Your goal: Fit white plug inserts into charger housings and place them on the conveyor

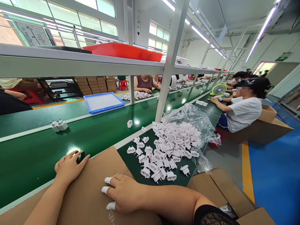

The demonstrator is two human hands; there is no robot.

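My left hand [69, 166] lies flat with fingers spread at the far edge of a brown cardboard sheet [93, 190], fingertips reaching onto the green conveyor belt [35, 156]. Palm down on the same cardboard rests my right hand [124, 192], with white finger cots on three fingertips and nothing in it. A pile of white plug parts [167, 148] lies just right of the cardboard on the dark green bench, partly on a clear plastic bag [199, 122].
Two white chargers [59, 125] and a small white part [129, 123] sit on the belt. A blue tray [103, 102] lies beyond. A red tray [124, 51] sits on the overhead shelf. Other workers sit along the line; open cardboard boxes [225, 190] stand at right.
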